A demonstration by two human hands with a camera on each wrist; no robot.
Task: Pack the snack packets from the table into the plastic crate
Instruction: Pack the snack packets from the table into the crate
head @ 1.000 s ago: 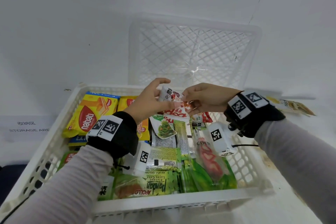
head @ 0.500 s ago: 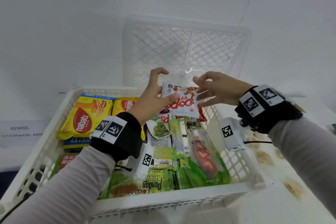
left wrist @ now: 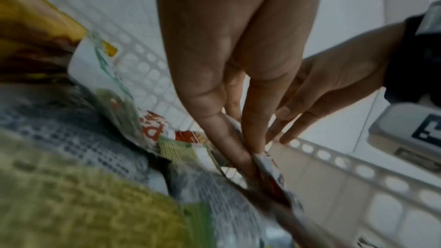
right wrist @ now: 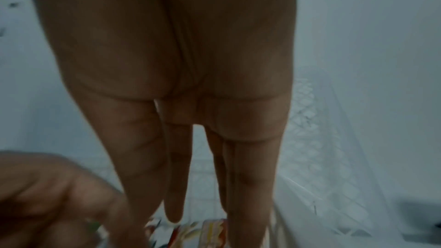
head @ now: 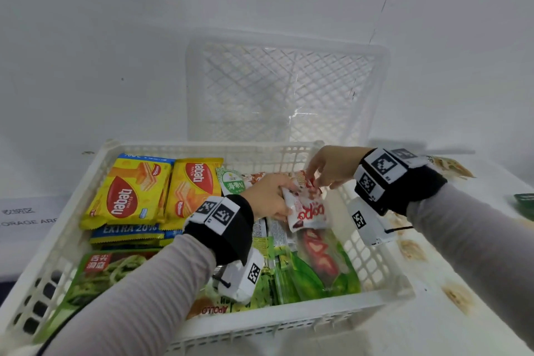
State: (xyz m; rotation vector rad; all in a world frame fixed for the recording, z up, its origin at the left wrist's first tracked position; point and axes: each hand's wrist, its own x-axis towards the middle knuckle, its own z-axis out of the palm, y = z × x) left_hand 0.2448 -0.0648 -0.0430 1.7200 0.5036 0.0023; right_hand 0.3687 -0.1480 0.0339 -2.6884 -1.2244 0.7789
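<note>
The white table (head: pixel 433 332) carries a white plastic crate (head: pixel 260 318) that stands near its front edge. Behind this crate a second white crate (head: pixel 283 87) stands tipped on its side, with the lattice bottom facing the camera, against the wall. To the right of the front crate a pale snack packet (head: pixel 450 166) lies flat on the table, and a dark green packet (head: pixel 524 205) shows at the right border. The table surface at the right has several brown stains (head: pixel 459 298). At the left lies a white sheet with printed text (head: pixel 26 220).
</note>
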